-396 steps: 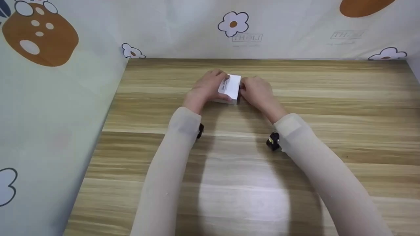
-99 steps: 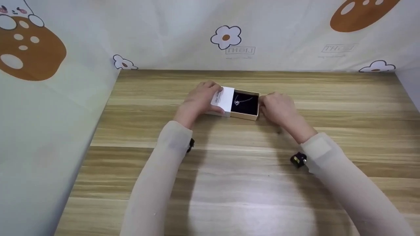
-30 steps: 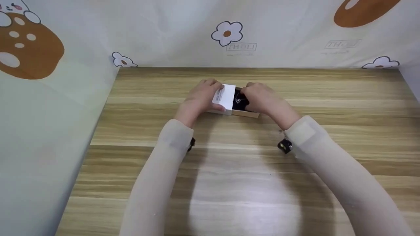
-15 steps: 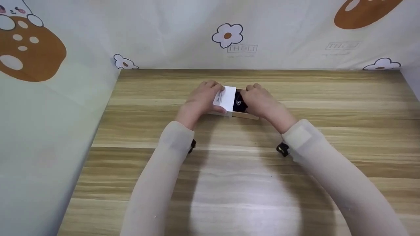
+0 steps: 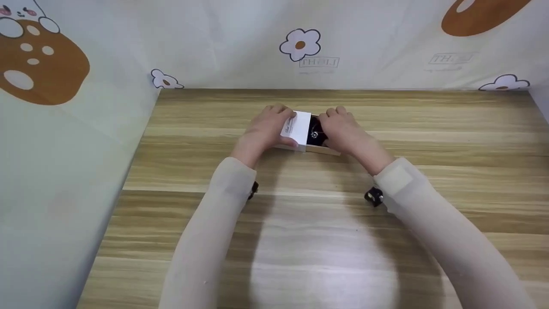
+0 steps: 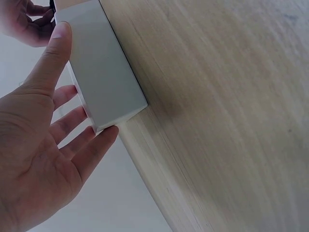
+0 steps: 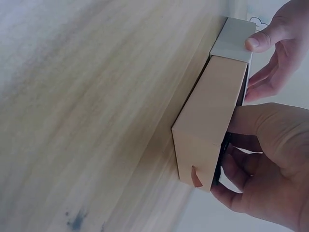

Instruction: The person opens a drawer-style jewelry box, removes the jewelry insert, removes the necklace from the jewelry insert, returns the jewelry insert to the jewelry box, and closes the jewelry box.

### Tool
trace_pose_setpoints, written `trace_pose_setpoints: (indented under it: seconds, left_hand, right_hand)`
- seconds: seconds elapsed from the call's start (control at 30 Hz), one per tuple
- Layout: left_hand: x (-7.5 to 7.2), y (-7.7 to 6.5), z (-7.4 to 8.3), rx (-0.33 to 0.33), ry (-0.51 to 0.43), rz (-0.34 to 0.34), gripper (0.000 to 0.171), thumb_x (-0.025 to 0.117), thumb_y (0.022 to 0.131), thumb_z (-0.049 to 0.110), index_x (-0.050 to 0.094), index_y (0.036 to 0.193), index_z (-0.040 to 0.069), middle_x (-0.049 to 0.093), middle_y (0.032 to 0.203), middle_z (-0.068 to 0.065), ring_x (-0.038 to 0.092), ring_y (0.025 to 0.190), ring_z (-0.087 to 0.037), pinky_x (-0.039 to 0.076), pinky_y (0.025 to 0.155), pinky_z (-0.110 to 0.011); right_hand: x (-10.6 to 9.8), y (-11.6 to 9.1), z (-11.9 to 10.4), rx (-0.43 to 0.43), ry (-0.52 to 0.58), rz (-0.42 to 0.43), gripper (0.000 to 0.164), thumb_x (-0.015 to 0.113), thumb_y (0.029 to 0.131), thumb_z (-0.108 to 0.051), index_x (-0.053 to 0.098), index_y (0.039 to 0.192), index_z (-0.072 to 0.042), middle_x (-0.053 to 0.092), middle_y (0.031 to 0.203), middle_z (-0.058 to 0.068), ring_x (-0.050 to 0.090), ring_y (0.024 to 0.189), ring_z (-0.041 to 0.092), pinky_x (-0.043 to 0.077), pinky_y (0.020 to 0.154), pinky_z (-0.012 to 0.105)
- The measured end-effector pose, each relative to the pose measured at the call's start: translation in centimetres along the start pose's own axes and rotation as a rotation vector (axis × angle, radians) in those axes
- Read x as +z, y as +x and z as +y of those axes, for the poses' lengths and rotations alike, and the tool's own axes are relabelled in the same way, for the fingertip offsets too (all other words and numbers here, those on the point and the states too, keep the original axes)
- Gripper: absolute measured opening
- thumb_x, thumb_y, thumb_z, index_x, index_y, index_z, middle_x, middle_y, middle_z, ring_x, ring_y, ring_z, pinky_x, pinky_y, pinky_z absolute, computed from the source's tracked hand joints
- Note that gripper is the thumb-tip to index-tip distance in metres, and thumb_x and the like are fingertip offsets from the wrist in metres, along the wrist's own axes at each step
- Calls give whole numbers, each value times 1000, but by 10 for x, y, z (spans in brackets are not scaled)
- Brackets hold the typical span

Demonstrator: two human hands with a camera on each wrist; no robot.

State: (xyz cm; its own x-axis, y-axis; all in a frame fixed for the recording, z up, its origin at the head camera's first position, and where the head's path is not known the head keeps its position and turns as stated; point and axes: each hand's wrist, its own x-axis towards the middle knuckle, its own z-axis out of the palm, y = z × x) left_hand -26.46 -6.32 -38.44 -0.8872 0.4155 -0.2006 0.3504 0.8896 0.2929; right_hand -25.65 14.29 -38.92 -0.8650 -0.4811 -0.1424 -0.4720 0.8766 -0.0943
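Note:
A small jewelry box lies on the table in the head view, its white sleeve (image 5: 303,124) slid partly off a tan tray (image 5: 324,150). My left hand (image 5: 266,126) grips the sleeve, thumb on the near side and fingers on the far side. Inside the tray sits a black pad (image 5: 313,140) bearing a necklace with a silver pendant (image 5: 315,134). My right hand (image 5: 343,131) reaches over the tray's right part, its thumb and curled fingers pinching the pad's edges; the hand hides much of it. In the right wrist view a ribbon tab (image 7: 196,177) shows on the tray's end.
The wood-grain table (image 5: 326,240) stretches toward me and to both sides. Behind the box stands a pale fabric backdrop (image 5: 231,47) printed with flowers, and it also lines the left side. A small black camera (image 5: 374,196) hangs at the right wrist.
Since the oldest frame the tray has been drawn out rightward from the sleeve. My right hand has left the tray's end and moved over the pad. The last half second shows little movement.

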Motion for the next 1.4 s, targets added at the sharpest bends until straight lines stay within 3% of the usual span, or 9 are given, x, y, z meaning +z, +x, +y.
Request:
trace_pose_setpoints:
  seconds: [0.1, 0.23, 0.33, 0.47, 0.73, 1.0, 1.2, 1.4]
  left_hand:
    - [2, 0, 0, 3, -6, -2, 83, 82, 77, 47, 46, 146, 17, 43, 152, -7, 36, 143, -30, 34, 120, -45]
    - [5, -1, -1, 0, -21, -10, 83, 82, 77, 47, 46, 145, 17, 42, 152, -7, 35, 144, -30, 33, 120, -45]
    - [6, -1, -2, -1, -25, -15, 82, 82, 78, 46, 46, 145, 16, 42, 152, -7, 34, 144, -31, 32, 121, -45]
    - [4, 0, -1, 5, -13, -10, 83, 82, 77, 48, 46, 146, 17, 42, 153, -7, 34, 145, -31, 31, 122, -45]
    - [2, 0, 0, 13, -3, -8, 83, 82, 77, 48, 46, 146, 17, 42, 151, -6, 35, 144, -30, 32, 121, -43]
    - [6, -2, -2, 20, -14, -2, 83, 81, 78, 48, 47, 145, 15, 43, 151, -8, 36, 144, -30, 32, 121, -41]
    - [4, -2, -3, 11, -20, 0, 84, 81, 78, 48, 46, 146, 15, 43, 151, -8, 35, 144, -29, 31, 122, -41]
    - [1, 0, -1, 7, -18, 0, 83, 81, 78, 48, 46, 145, 16, 43, 152, -8, 35, 144, -30, 32, 121, -43]
  right_hand:
    - [2, -2, 1, 2, 23, 32, 55, 79, 83, -13, 54, 127, 8, 56, 122, 26, 49, 113, 43, 46, 98, 56]
    - [4, -4, 3, 9, 69, 58, 59, 82, 81, -15, 54, 132, -4, 54, 123, 23, 51, 114, 43, 45, 100, 56]
    - [5, -5, 6, 22, 103, 48, 62, 82, 81, -18, 53, 136, -13, 55, 125, 23, 52, 115, 42, 46, 100, 56]
    - [3, -7, 11, 39, 170, 28, 63, 80, 83, -17, 52, 140, -17, 55, 128, 23, 52, 118, 42, 47, 102, 57]
    - [1, -10, 19, 63, 344, 74, 55, 75, 86, -8, 53, 136, -7, 57, 132, 22, 55, 124, 41, 45, 107, 55]
    - [2, -14, 24, 143, 511, 125, 49, 69, 89, -6, 53, 135, -2, 60, 127, 22, 56, 120, 39, 45, 107, 52]
    - [0, -16, 29, 211, 717, 168, 47, 66, 90, -2, 52, 135, 1, 59, 129, 23, 58, 117, 38, 49, 103, 48]
    - [-3, -20, 35, 288, 895, 153, 47, 64, 92, 1, 48, 137, 4, 58, 130, 23, 59, 120, 34, 55, 85, 22]
